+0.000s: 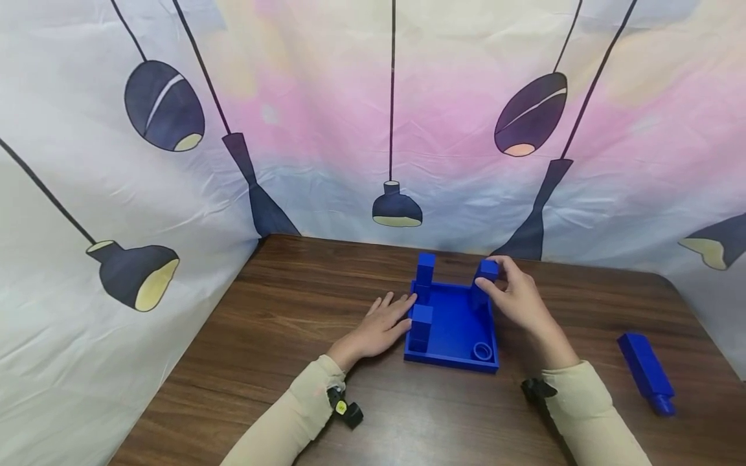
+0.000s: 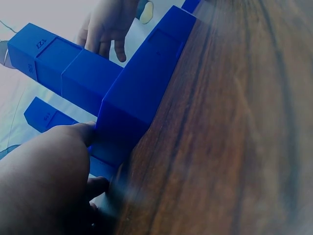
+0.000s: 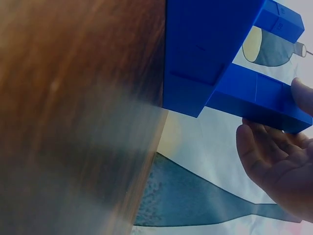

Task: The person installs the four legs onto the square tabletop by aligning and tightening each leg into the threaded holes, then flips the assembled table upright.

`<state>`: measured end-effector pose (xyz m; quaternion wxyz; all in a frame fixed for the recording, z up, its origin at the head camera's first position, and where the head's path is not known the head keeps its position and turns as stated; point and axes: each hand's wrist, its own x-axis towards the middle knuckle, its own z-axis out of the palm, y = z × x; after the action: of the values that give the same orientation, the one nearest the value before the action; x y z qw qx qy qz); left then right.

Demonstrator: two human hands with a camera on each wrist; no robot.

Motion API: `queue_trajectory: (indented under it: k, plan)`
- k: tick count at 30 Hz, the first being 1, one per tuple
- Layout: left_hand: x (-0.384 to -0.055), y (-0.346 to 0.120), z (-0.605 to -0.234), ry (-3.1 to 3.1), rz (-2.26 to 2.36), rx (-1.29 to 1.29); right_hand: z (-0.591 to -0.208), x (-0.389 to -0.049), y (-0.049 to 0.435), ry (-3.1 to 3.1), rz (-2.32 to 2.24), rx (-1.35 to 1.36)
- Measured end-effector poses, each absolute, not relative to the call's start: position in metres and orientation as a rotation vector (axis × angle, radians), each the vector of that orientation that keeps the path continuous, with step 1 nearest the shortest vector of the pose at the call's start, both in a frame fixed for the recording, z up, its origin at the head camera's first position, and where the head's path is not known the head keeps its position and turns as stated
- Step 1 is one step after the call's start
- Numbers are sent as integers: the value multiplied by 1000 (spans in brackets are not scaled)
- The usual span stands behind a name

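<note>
A blue square tray (image 1: 451, 327) sits on the table with three upright square posts at its corners. My right hand (image 1: 521, 301) grips the upper part of the far right post (image 1: 478, 296), thumb on the near side and fingers behind. That grip on the post (image 3: 252, 98) also shows in the right wrist view. Spread and fairly straight, my left hand (image 1: 375, 329) touches the tray's left wall, between the far left post (image 1: 425, 272) and the near left post (image 1: 421, 330). A raised ring (image 1: 482, 351) marks the near right corner.
A loose blue post (image 1: 644, 369) with a rounded peg at one end lies on the wooden table (image 1: 280, 336), right of my right arm. A cloth backdrop (image 1: 332, 129) printed with lamps hangs behind the table and along its sides.
</note>
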<state>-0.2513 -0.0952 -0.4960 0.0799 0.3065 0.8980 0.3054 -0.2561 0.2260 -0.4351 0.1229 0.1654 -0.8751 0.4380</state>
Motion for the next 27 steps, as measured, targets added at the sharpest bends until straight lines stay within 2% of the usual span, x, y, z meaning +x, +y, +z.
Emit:
queue_trajectory:
  k: [27]
  plan:
    - [-249, -96, -494, 2684, 796, 938, -439, -256, 220, -2557, 1127, 484]
